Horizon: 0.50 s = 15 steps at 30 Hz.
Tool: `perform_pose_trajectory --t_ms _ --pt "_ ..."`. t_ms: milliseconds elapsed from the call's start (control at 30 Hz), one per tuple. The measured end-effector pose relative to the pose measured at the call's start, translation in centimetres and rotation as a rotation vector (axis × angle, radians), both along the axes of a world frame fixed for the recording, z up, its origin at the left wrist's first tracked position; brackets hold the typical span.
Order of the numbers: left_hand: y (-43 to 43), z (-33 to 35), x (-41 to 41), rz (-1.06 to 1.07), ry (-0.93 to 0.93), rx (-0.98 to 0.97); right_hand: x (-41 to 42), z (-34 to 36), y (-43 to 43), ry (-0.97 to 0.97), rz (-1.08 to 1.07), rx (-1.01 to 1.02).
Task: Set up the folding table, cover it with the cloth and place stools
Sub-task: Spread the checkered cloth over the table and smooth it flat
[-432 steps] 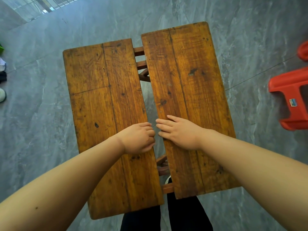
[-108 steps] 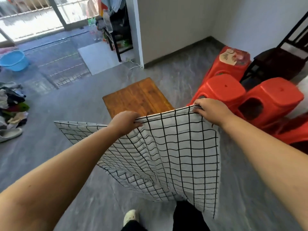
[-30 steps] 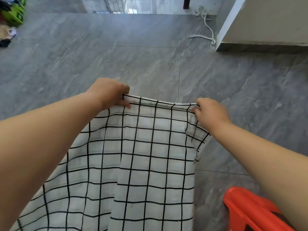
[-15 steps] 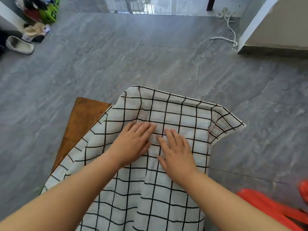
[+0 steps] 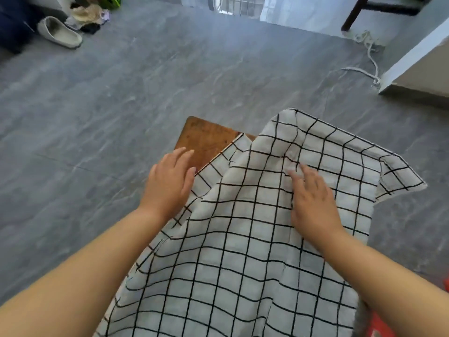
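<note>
A white cloth with a black grid (image 5: 243, 227) lies wrinkled over the wooden folding table (image 5: 204, 139); only the table's far left corner shows bare. My left hand (image 5: 170, 183) hovers open, fingers spread, at the cloth's left edge over that bare corner. On the cloth's right half my right hand (image 5: 313, 203) rests flat, fingers spread, holding nothing. The cloth's far right corner hangs past the table's edge. A sliver of a red stool (image 5: 375, 327) shows at the bottom right, mostly hidden.
Grey tiled floor (image 5: 121, 105) surrounds the table. A slipper (image 5: 59, 32) and a pile of clothes lie at the far left. A white cord (image 5: 366, 54) trails by a wall corner (image 5: 418, 66) at the far right. Dark chair legs (image 5: 352, 15) stand at the back.
Both hands have spread apart on the cloth: the left moved to its left edge, the right slid right. The cloth is more bunched in the middle. The view shifted right.
</note>
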<state>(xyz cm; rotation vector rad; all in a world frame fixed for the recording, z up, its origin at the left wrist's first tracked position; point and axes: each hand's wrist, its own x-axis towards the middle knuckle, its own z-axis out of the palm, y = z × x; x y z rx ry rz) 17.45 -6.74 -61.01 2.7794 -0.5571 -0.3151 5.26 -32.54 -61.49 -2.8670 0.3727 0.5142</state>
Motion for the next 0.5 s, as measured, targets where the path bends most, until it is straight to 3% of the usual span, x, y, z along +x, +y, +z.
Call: perform_pose_trajectory --t_ms 133,267,400,500 --pt "4.7 -0.9 -1.3 0.090 0.235 0.045 3.9 1.0 5.2 -0.218 0.088 0.035" --pt "5.2 -2.1 -2.5 0.097 0.245 0.069 8.8 1.1 8.4 -0.305 0.315 -0.061" --pt "4.8 -3.2 -3.2 0.184 0.203 0.049 12.6 1.2 8.6 -0.259 0.233 -0.104" --pt "4.2 -3.5 -3.4 0.226 0.190 0.080 14.6 1.2 7.8 -0.057 0.224 -0.262"
